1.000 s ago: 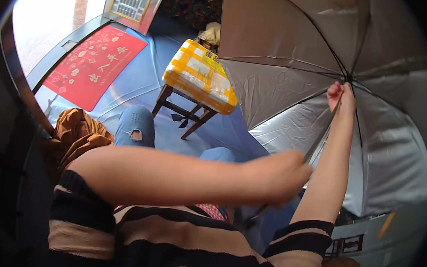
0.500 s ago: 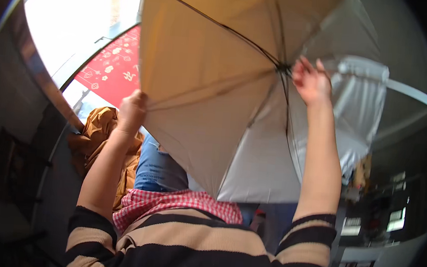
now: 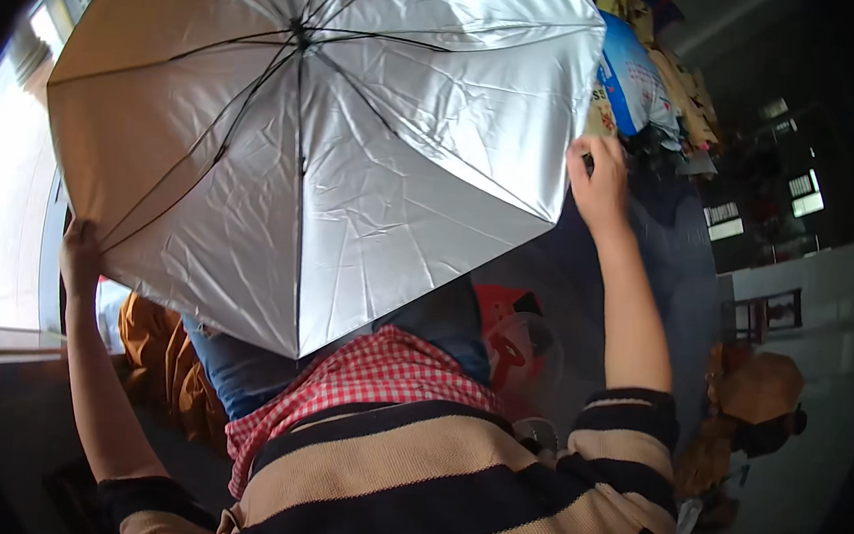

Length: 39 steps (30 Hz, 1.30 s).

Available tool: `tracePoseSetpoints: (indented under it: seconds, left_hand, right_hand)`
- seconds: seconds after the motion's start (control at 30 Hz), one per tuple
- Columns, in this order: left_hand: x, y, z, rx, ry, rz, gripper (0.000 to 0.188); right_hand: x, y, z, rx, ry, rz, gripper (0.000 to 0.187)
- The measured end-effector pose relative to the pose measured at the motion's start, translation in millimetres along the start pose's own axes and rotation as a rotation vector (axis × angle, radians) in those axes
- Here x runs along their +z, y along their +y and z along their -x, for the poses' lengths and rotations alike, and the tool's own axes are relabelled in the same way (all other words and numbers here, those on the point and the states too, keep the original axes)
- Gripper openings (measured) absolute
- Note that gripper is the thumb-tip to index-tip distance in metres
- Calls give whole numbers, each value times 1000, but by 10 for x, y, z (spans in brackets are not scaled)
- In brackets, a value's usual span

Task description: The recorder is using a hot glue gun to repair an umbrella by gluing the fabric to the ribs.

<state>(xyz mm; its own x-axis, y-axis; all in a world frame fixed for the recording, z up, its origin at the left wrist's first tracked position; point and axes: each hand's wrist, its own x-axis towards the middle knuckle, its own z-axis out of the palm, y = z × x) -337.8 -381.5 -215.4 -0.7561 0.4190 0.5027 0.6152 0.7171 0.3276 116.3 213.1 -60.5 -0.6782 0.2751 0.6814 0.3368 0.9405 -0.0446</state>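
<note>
An opened umbrella fills the upper middle, its silver underside facing me and thin dark ribs fanning out from the hub. At the lower left rim, my left hand is closed around the canopy edge. On the far side, my right hand has its thumb and forefinger curled together at the right rim, where they appear to pinch the fabric edge. The hub stands away from both hands. The canopy's outer face is hidden.
Brown cloth lies bunched beside my left leg. A red-and-white checked cloth covers my lap. Near my right knee is a red plastic stool. A blue and white bag sits beyond the umbrella at upper right.
The umbrella has turned and shifted left, showing more silver underside. My right hand has gone from near the hub to the right rim. My left hand has moved left, still holding the edge.
</note>
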Motion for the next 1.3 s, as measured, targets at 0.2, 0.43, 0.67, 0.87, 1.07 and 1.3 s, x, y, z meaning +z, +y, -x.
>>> tracePoseSetpoints:
  seconds: [0.2, 0.43, 0.67, 0.87, 1.07, 1.3]
  left_hand:
    - [-108, -106, -69, -399, -71, 273, 29]
    - [-735, 21, -131, -851, 185, 891, 62]
    - [-1030, 3777, -63, 322, -104, 272, 66]
    - [-348, 5227, 418, 818, -613, 171, 61]
    - [492, 4879, 614, 644, -648, 198, 40]
    - [651, 4990, 1027, 547, -497, 278, 31]
  right_hand:
    - [10, -196, 877, 529, -199, -622, 33]
    - [-2, -555, 1094, 885, -548, -1147, 30]
    - [-117, -833, 1333, 868, -953, -1608, 46]
    - [-273, 89, 1237, 1232, -604, -1773, 62]
    - [-137, 658, 1272, 1260, -503, -1607, 54]
    - [122, 1050, 1154, 1185, -516, -1431, 41]
